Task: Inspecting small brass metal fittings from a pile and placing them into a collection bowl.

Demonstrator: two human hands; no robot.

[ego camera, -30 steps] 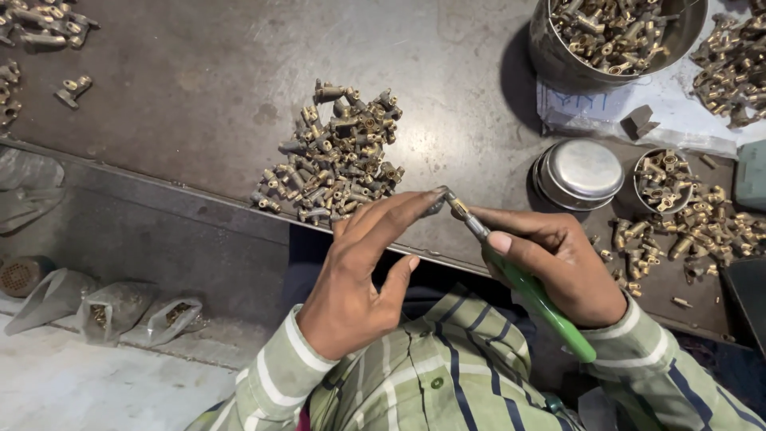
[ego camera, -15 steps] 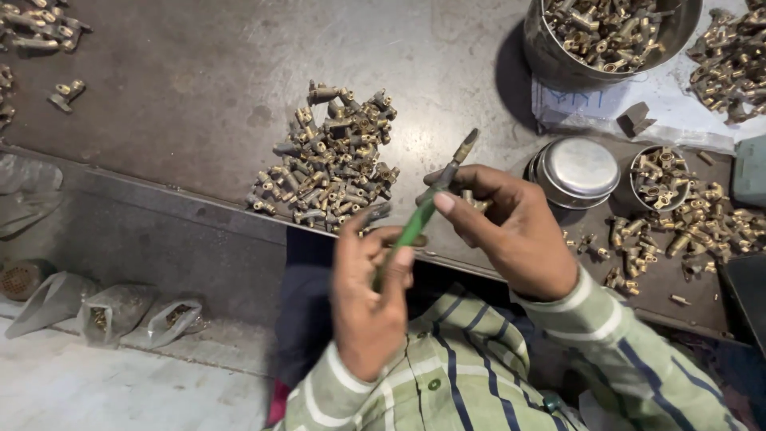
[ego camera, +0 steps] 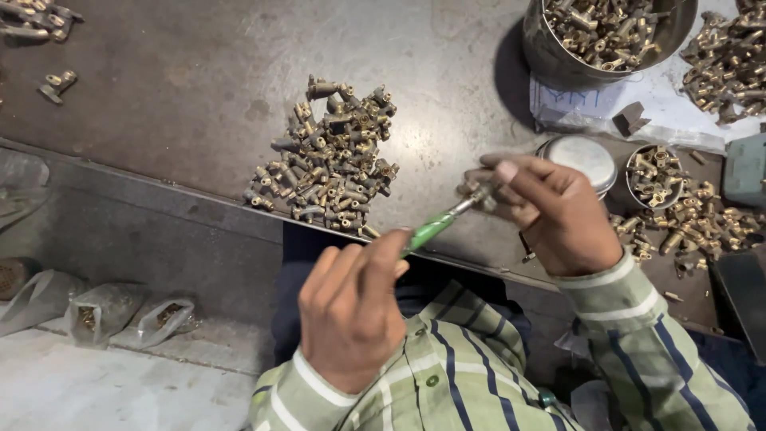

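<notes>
Your metal workbench [ego camera: 199,72] fills most of the view, dark and worn, its front edge running across just ahead of you. A large steel bowl [ego camera: 558,56] stands at the far right, loaded with brass fittings. A loose heap of brass fittings [ego camera: 331,160] lies mid-bench near the front edge, and more fittings are scattered at right around a small tin [ego camera: 658,175] and a round lidded tin [ego camera: 586,156].

Your left hand [ego camera: 351,315] is closed around the handle end of a green-handled screwdriver [ego camera: 431,229], fingers curled, thumb along the grip. Your right hand [ego camera: 550,211] is pinched shut on a single small brass fitting [ego camera: 475,191], held above the bench edge. The screwdriver's metal tip meets that fitting at your right fingertips.
</notes>
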